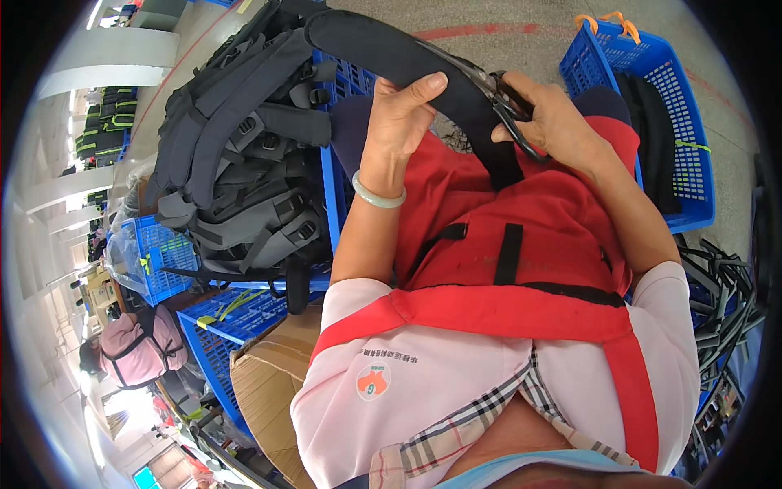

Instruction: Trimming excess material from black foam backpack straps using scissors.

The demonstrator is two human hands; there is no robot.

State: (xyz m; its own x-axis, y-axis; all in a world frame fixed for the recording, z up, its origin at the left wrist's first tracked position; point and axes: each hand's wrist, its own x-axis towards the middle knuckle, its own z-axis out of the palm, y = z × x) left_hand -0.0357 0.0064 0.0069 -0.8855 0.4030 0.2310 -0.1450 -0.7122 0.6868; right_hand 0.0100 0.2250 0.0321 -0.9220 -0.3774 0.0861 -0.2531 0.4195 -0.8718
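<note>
A long black padded strap curves across my lap, from the pile of backpacks at the left down to my red apron. My left hand is closed round its near edge, with the thumb on top. In my right hand is a pair of scissors with dark handles. The blades lie along the strap's far edge and point up and left; I cannot tell whether they touch the fabric. The strap's lower end rests on the apron between my knees.
Dark grey backpacks are heaped over blue crates at the left. A blue crate holding black pieces stands at the far right, above a heap of dark straps. A cardboard box sits by my left side. Another person is farther left.
</note>
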